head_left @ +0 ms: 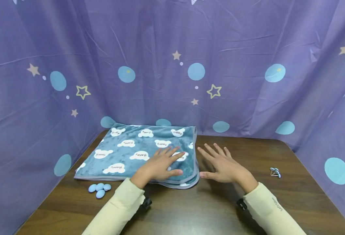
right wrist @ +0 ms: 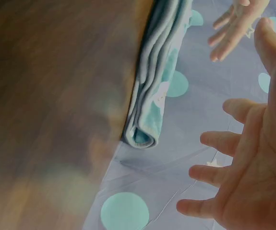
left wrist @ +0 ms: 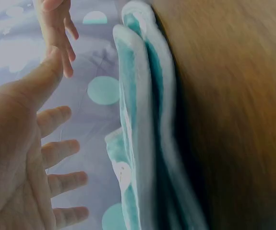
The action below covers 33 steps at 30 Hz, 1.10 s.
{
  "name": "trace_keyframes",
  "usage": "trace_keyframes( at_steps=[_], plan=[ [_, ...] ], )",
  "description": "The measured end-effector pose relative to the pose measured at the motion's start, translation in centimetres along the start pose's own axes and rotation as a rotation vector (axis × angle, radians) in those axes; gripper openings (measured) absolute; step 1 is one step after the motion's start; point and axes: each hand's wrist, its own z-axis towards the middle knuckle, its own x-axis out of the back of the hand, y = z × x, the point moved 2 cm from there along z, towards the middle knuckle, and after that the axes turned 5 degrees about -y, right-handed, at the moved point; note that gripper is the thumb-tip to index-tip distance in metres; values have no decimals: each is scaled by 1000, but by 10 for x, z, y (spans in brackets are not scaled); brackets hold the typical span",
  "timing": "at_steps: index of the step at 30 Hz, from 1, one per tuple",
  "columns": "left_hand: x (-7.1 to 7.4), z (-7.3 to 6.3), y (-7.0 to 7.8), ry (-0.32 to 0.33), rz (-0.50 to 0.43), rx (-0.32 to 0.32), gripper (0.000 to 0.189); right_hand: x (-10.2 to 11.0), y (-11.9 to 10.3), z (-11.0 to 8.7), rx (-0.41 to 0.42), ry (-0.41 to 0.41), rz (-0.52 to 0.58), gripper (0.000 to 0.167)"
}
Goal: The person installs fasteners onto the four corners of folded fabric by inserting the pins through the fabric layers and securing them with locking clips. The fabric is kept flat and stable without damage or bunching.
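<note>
A folded teal blanket (head_left: 134, 166) with white bear-head patches and grey edging lies on the left half of the table. My left hand (head_left: 160, 164) is held over its front right part, palm down with fingers spread, gripping nothing. In the left wrist view a gap shows between the left hand (left wrist: 27, 148) and the blanket's layered edge (left wrist: 142, 96). Just right of the blanket, my right hand (head_left: 225, 166) hovers above the wood with straight, spread fingers and holds nothing. The right wrist view shows the right hand (right wrist: 253, 163) apart from the blanket's folded end (right wrist: 145, 129).
Several light blue oval pieces (head_left: 100, 194) lie on the brown wooden table (head_left: 172, 212), in front of the blanket's left part. A small cluster of blue-headed objects with thin metal parts (head_left: 275, 172) sits at the right. A purple curtain (head_left: 166, 42) encloses the table's back and sides.
</note>
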Motion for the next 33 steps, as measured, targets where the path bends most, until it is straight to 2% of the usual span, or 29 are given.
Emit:
trace_keyframes(
  at_steps=[3,8,10,16,19,27,33],
  plan=[
    [3,-4,-6,-28,-1,21,74,2,-3,5,18,-5,-6,90],
    [6,-19,-18,-124,-29,80,70,-1,-12,20,55,-40,0,80],
    [9,-23,-25,-147,-31,106,69,-3,-16,30,69,-54,3,76],
    [21,-36,-47,-151,11,165,66,-6,-24,70,83,-88,-25,69],
    [24,-42,-60,-170,37,219,67,-9,-28,89,90,-105,-29,68],
    [29,-53,-98,-195,23,291,70,-25,-33,129,34,-177,-31,69],
    [25,-58,-131,-231,-41,403,81,-31,-33,146,-46,-253,-27,76]
  ],
)
